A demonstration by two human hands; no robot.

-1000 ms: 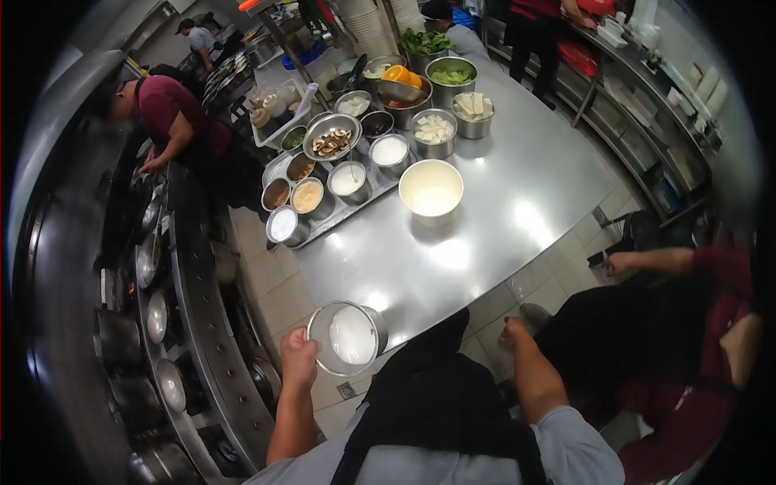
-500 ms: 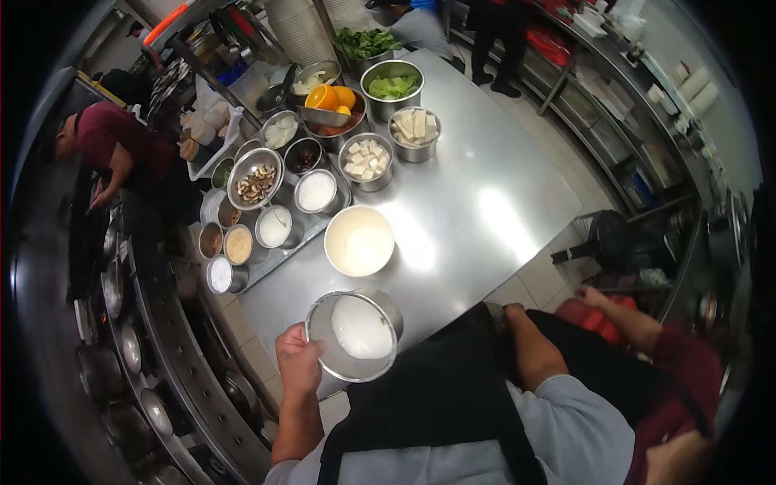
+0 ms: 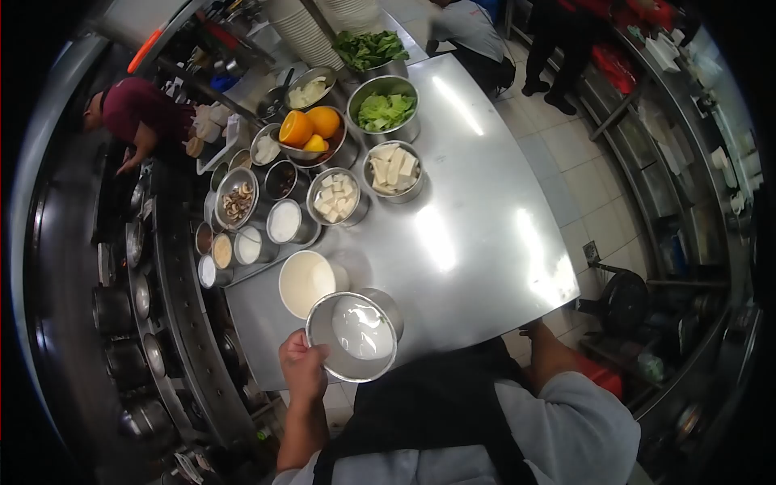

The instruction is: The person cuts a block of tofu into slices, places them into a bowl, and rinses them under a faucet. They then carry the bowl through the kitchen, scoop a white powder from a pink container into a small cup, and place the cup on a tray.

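Currently gripping steel pot (image 3: 322,330) by rim with left hand (image 3: 303,365), thumb over lip, probably for tilt control; held at near edge of surface (image 3: 477,319), beside cream tub (image 3: 297,284). Can't tell grip of right hand (image 3: 531,327), mostly hidden.

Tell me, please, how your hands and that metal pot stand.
Left hand gripping metal pot at rim. White contents inside. Right hand near edge of table, grip unclear. Cream tub close beyond pot, contact unclear.

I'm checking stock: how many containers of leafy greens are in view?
2: one holds dark leaves, farther back; the other holds pale lettuce, just beyond the white slabs. Others may be hidden.
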